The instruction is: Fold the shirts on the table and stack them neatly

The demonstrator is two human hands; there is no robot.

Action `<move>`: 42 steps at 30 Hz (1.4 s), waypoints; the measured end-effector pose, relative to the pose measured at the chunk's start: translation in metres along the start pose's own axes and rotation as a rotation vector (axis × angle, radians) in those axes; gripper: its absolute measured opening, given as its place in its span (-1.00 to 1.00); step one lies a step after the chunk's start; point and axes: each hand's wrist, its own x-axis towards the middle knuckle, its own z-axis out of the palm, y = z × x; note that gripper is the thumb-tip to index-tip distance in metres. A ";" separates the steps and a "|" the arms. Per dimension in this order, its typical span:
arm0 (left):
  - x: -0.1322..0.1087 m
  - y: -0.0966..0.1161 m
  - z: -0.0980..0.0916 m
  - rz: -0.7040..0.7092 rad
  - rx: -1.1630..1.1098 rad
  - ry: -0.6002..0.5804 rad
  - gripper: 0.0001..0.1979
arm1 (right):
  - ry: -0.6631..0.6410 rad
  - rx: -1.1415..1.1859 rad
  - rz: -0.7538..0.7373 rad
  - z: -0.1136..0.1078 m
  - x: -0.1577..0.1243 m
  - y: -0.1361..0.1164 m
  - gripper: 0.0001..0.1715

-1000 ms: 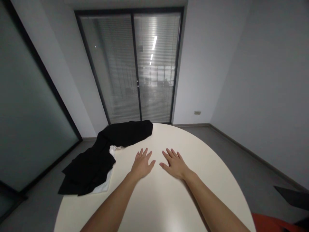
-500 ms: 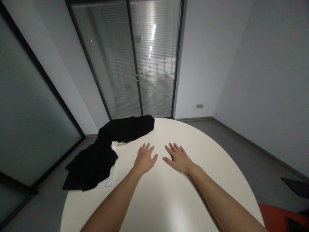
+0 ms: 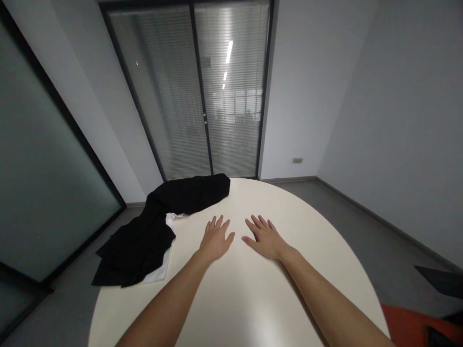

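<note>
Both hands lie palm down on a round white table, fingers spread and holding nothing. My left hand rests just left of the table's middle, its thumb pointing right. A short gap away, my right hand lies flat with its thumb toward the left one. Left of my left hand, a heap of black cloth stretches along the table's left and far edge. A white cloth shows partly from under it; its full shape is hidden.
A glass door with blinds stands beyond the table. A frosted glass panel is at the left. At the lower right are a red seat and a dark flat part. A wall socket sits low on the far wall.
The view has shifted very slightly. My hands and the cloth keep their places on the table.
</note>
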 end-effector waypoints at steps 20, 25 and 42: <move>0.003 0.003 0.002 -0.038 -0.053 0.085 -0.36 | 0.003 0.012 0.001 0.001 0.000 0.001 0.01; 0.010 -0.014 -0.007 -0.177 0.013 0.212 -0.37 | 0.002 0.003 0.001 0.001 0.001 0.001 0.02; 0.013 -0.053 -0.010 -0.456 0.274 0.420 -0.45 | -0.011 0.003 0.003 0.001 0.000 0.002 0.02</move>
